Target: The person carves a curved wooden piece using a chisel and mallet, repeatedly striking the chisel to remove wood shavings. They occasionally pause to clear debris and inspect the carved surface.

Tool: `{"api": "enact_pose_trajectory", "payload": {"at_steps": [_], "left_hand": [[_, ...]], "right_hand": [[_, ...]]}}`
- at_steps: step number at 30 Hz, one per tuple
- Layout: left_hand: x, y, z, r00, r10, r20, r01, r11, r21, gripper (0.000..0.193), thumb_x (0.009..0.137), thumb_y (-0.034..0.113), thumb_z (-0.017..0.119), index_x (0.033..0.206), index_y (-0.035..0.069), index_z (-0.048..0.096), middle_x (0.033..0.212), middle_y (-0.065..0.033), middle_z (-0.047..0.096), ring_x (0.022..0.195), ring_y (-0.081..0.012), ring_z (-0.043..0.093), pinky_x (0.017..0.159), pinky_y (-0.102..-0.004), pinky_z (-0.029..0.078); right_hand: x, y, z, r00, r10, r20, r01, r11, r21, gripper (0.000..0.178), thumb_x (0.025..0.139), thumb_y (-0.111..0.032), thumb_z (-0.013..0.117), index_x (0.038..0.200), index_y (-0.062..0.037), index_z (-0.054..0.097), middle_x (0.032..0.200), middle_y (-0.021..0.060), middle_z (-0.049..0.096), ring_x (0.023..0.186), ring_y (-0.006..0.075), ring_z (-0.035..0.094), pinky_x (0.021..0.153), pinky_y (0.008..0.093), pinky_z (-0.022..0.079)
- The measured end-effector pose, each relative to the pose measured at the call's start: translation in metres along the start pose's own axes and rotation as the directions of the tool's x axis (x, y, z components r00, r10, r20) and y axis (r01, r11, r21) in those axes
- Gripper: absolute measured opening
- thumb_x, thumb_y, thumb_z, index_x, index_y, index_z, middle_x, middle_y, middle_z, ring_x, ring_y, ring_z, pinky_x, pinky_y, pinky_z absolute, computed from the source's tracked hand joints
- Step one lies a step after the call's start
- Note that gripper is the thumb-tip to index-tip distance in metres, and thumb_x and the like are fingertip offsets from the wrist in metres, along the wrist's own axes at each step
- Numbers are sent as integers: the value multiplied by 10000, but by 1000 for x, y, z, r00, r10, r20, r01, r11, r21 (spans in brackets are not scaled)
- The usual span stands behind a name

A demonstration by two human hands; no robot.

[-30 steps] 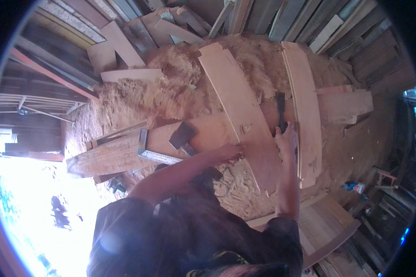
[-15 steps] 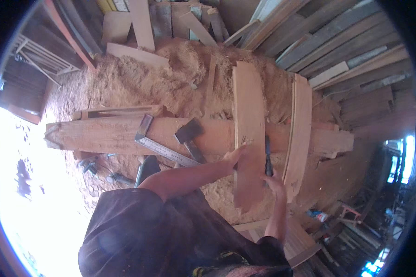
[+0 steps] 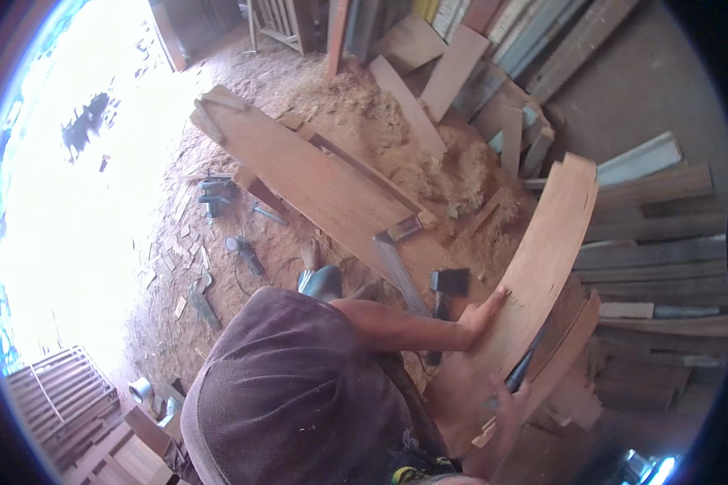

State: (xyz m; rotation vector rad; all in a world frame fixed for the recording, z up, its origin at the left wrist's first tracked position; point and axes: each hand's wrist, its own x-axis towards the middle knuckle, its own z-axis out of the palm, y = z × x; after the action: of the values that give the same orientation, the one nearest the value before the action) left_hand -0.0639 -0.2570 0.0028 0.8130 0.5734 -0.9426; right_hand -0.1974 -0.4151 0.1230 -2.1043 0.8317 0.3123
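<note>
A long light-brown plank (image 3: 554, 222) lies crosswise over the thick wooden beam (image 3: 291, 174), tilted away to the upper right. At the plank's left edge, my left hand (image 3: 481, 319) grips the wood, its fingers on the upper face. My right hand (image 3: 510, 402), somewhat blurred, is closed round a slim dark tool (image 3: 526, 360) beside the plank's right edge; its exact kind is unclear. Beyond that tool lies a second plank (image 3: 562, 347). Left of my left hand, a black-headed hammer (image 3: 449, 281) and a metal try square (image 3: 400, 271) rest on the beam.
Wood shavings (image 3: 340, 97) cover the ground behind the beam. Power tools (image 3: 214, 194) and offcuts lie on the ground at left. Boards (image 3: 663, 255) are stacked at right, and more lean at the back. A slatted wooden frame (image 3: 65, 392) stands at lower left.
The whole view has swung round, so the beam now runs diagonally and the bright ground fills the upper left. My left hand stays on the plank and my right hand still holds the dark tool.
</note>
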Motion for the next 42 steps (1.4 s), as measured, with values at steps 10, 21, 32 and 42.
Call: {"api": "enact_pose_trajectory", "payload": {"at_steps": [10, 21, 32, 42], "left_hand": [[-45, 95, -180, 939, 325, -110, -337, 816, -470, 1196, 915, 999, 320, 1719, 115, 362, 1762, -132, 377, 1637, -344, 301, 1339, -508, 188], [-69, 105, -351, 932, 329, -152, -346, 682, -644, 1144, 986, 927, 125, 1747, 78, 225, 1792, -198, 262, 1657, -395, 239, 1344, -599, 142], [-132, 163, -483, 799, 406, -443, -490, 868, -87, 549, 1110, 526, 593, 1340, 39, 698, 1195, -124, 757, 1076, -257, 738, 908, -464, 614], [-242, 141, -420, 84, 996, 21, -194, -4, 981, 648, 935, 190, 853, 1499, 54, 566, 1367, -127, 682, 1205, -318, 686, 1103, -464, 492]], "right_hand": [[-15, -238, 144, 774, -477, 416, 628, 659, -414, 499, 833, -137, 871, 1262, 14, 665, 964, 239, 737, 917, 394, 751, 831, 458, 563], [-4, -285, 323, 473, -515, 715, 881, 279, -383, 568, 871, -152, 834, 1369, -18, 597, 987, 309, 746, 972, 523, 733, 836, 587, 563], [30, -337, 470, 403, -641, 653, 914, 242, -326, 583, 898, -107, 797, 1435, -34, 580, 1109, 300, 746, 1037, 523, 713, 889, 598, 563], [-26, -315, 390, 524, -639, 564, 851, 417, -319, 482, 910, -225, 824, 1335, -58, 671, 1165, 186, 742, 997, 368, 773, 835, 481, 626]]}}
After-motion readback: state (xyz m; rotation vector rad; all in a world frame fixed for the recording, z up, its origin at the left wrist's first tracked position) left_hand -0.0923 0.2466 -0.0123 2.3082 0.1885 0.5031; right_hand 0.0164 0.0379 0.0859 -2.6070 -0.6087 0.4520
